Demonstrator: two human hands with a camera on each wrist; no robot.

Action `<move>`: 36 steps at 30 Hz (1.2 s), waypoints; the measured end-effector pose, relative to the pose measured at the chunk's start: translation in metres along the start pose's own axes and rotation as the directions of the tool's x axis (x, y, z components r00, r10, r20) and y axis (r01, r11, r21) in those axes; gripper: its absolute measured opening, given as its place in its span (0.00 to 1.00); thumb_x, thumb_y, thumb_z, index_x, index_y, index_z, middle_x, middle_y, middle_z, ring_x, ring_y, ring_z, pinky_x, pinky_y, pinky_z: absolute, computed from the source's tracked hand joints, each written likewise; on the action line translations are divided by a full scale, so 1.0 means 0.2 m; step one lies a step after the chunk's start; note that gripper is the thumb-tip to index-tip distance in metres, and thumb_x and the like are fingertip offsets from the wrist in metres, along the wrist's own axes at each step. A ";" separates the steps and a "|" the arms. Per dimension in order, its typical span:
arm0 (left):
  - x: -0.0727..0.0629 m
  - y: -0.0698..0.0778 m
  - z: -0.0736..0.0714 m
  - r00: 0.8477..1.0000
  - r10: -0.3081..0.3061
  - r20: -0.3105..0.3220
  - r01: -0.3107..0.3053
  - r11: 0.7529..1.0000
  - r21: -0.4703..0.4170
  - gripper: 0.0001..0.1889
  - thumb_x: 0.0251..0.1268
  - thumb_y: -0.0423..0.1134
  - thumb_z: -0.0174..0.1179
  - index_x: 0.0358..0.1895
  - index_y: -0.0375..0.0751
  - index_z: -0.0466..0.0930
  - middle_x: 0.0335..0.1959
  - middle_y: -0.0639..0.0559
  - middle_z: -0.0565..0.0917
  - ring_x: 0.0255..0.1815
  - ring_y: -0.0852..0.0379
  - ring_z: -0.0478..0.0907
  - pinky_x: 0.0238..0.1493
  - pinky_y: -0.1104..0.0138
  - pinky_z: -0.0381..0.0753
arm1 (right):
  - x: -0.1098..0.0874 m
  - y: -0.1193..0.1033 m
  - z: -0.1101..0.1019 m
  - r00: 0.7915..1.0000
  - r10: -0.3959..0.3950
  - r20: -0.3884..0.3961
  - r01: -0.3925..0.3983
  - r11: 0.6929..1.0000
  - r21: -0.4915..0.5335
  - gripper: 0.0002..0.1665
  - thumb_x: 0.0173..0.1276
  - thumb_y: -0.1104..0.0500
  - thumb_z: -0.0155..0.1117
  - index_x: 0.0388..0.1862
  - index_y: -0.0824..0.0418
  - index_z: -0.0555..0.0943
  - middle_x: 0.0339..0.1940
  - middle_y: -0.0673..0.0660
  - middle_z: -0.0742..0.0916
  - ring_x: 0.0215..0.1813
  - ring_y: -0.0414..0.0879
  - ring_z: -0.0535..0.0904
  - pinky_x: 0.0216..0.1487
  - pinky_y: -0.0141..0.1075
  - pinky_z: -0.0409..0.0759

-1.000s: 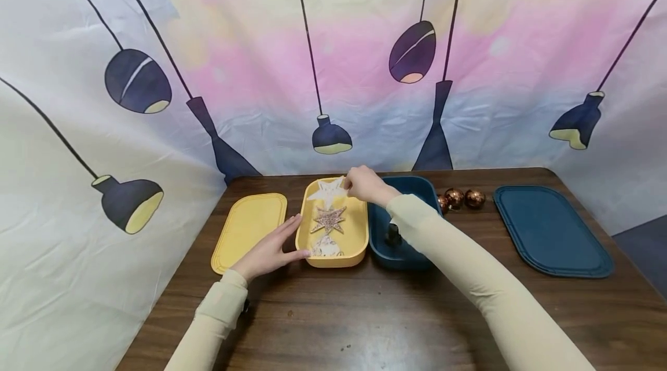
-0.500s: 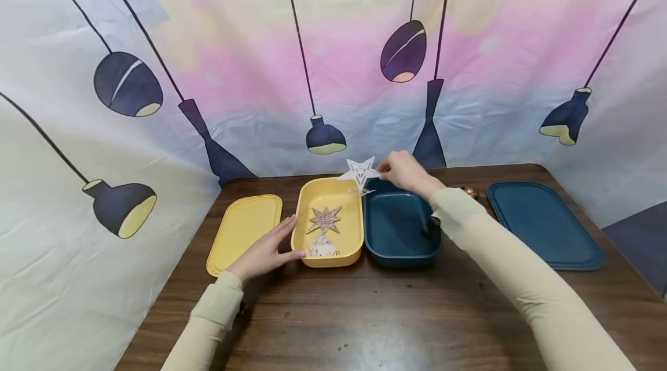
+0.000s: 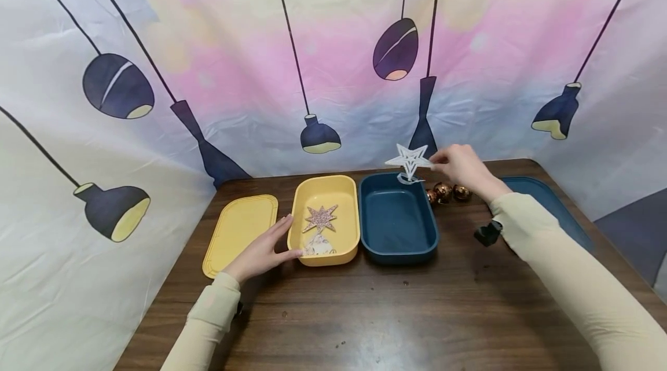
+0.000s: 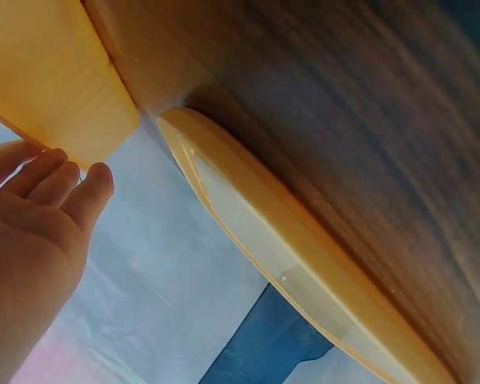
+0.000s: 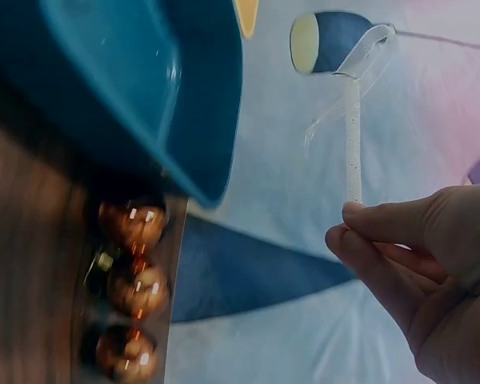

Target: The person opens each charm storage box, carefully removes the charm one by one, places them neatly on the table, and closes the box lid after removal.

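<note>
My right hand [image 3: 461, 167] pinches one point of a white star ornament [image 3: 409, 159] between thumb and fingertips, up over the back edge of the blue container [image 3: 398, 256]. In the right wrist view the star [image 5: 353, 144] shows edge-on, with a loop of pale ribbon at its far end. My left hand [image 3: 264, 250] rests against the left side of the yellow container [image 3: 333, 260], thumb near its front corner and fingers extended along the rim. Inside that container lie a glittery pink star [image 3: 320, 218] and a white, patterned ornament [image 3: 319, 244].
Left of the containers lies the yellow lid [image 3: 241, 231]. Several shiny copper balls [image 3: 443, 192] sit just right of the blue container. Farther right is the blue lid [image 3: 542, 200], partly hidden by the right forearm. A fabric backdrop [image 3: 359, 70] hangs behind the table [image 3: 333, 313].
My right hand has lifted the white star out of the yellow container and carried it right, over the blue container's back edge. The left hand stays against the yellow container.
</note>
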State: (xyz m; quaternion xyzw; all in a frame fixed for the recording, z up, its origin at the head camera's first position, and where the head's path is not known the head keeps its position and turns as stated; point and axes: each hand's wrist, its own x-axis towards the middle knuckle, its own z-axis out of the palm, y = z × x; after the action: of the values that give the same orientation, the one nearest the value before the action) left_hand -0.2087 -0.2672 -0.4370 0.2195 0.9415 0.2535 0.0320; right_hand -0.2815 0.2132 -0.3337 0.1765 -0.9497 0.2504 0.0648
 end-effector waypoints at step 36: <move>-0.01 0.00 0.01 1.000 -0.010 -0.001 0.010 1.000 -0.025 0.51 0.64 0.67 0.62 0.81 0.42 0.53 0.81 0.43 0.54 0.80 0.40 0.52 0.73 0.42 0.59 | -0.61 0.41 0.19 0.989 0.126 -0.075 -0.127 0.992 -0.014 0.13 0.71 0.65 0.65 0.50 0.73 0.85 0.37 0.64 0.89 0.30 0.47 0.82 0.27 0.40 0.75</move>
State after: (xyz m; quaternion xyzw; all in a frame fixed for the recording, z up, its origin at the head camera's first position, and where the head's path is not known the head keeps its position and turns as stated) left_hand -0.2065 -0.2676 -0.4390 0.2144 0.9394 0.2653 0.0356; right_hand -0.1994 0.2983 -0.4290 0.1059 -0.9582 0.2514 0.0856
